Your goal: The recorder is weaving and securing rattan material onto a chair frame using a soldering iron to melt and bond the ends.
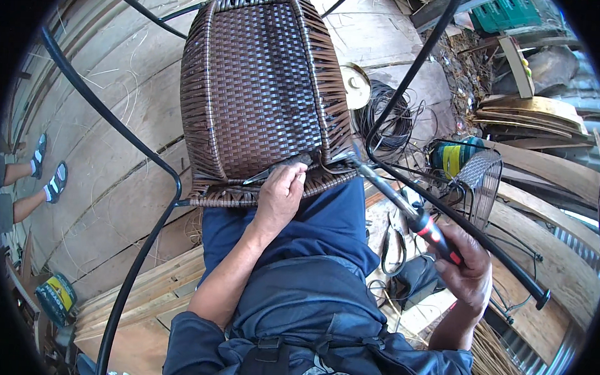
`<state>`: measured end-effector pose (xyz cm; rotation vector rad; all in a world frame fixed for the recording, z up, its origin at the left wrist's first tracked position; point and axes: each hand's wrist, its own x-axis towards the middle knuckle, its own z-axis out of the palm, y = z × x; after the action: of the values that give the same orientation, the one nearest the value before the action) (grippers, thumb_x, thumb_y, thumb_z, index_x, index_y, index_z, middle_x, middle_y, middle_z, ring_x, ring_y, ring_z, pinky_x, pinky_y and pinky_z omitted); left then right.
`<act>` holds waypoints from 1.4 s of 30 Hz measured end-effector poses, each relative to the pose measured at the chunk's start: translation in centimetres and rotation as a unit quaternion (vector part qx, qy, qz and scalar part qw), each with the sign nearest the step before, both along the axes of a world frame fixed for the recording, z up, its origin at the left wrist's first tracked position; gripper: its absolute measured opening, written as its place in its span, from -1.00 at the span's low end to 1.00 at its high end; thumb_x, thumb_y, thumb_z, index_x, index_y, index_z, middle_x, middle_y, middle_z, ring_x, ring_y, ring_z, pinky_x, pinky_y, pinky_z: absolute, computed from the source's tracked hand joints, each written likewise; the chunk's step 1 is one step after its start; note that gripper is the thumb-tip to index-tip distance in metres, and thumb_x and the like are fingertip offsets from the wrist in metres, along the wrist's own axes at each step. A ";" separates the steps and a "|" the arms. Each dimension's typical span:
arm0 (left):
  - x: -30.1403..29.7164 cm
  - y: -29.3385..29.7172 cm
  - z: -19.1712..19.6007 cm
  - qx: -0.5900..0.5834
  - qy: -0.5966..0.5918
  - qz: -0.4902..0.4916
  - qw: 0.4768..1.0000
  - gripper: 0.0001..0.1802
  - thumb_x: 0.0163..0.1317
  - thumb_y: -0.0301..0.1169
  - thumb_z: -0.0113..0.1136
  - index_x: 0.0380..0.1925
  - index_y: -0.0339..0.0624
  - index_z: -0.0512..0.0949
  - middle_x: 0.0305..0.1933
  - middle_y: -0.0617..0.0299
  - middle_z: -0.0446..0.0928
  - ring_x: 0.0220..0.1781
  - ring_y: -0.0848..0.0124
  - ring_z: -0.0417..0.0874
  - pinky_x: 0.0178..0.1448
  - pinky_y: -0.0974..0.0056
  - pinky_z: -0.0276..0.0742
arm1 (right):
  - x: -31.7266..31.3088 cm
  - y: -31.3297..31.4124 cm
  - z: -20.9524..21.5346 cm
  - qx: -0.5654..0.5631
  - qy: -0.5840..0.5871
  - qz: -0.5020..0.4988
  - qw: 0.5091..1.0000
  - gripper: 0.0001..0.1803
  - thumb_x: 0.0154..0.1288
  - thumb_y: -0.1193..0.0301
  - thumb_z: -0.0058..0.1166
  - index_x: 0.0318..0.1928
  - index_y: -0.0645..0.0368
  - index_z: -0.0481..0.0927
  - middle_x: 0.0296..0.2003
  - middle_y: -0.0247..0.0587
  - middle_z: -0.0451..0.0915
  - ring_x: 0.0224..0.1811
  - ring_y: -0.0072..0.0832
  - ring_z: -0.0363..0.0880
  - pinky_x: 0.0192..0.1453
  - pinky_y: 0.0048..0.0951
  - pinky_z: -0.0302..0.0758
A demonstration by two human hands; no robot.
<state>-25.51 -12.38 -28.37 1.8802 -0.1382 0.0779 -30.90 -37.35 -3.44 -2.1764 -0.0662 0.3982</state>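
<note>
A brown woven wicker panel [264, 87] with a braided border leans against my lap, its lower edge over my thighs. My left hand [281, 195] rests at its lower edge, fingers closed around a tool with a pointed metal blade [257, 179]; the rest of that tool is mostly hidden. In my right hand [466, 263] is a hammer [395, 199] with a metal shaft and a black and red grip. Its head, hard to make out, lies at the panel's lower right corner. Black metal tubing [110, 121] runs along both sides of the panel.
Right of the panel lie a coil of black strand [390, 114], a pale round lid [354, 85] and a green tin [456, 158]. Shears [394, 247] lie beside my right thigh. Wooden planks [545, 163] fill the right side. Another person's feet [57, 182] show at left.
</note>
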 end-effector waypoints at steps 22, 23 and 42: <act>-4.5 -1.8 17.2 -0.318 -0.067 -0.352 0.878 -0.72 0.17 -0.44 0.23 -0.13 -0.24 0.48 -0.38 0.15 0.50 -0.31 0.18 0.56 -0.20 0.15 0.47 | 4.5 5.7 -2.5 0.453 -0.039 0.021 0.890 -0.14 0.22 -0.25 -0.05 0.37 -0.02 0.12 0.05 0.23 0.47 0.17 0.07 0.40 0.20 0.01 0.33; -4.6 -1.5 18.4 -0.402 -0.071 -0.332 0.851 -0.75 0.20 -0.44 0.20 -0.13 -0.24 0.48 -0.41 0.15 0.50 -0.40 0.19 0.56 -0.31 0.17 0.48 | 4.5 5.4 -2.2 0.456 -0.042 0.051 0.887 -0.15 0.23 -0.20 0.00 0.37 -0.03 0.10 0.02 0.23 0.50 0.16 0.09 0.40 0.21 0.05 0.30; 0.5 1.8 5.0 0.084 -0.047 -0.136 0.986 -0.65 0.28 -0.17 0.10 -0.17 -0.26 0.55 -0.21 0.05 0.59 -0.12 0.12 0.59 0.00 0.08 0.47 | 4.4 3.8 -4.0 -0.188 -0.380 -0.083 0.902 -0.21 -0.06 -0.31 0.19 -0.30 0.29 0.55 -0.30 -0.11 0.51 -0.41 -0.38 0.46 -0.30 -0.39 0.40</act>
<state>-25.03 -10.60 -23.36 2.0081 -0.4766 -0.0333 -26.49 -33.60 -7.48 -2.5719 -0.2502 -0.6052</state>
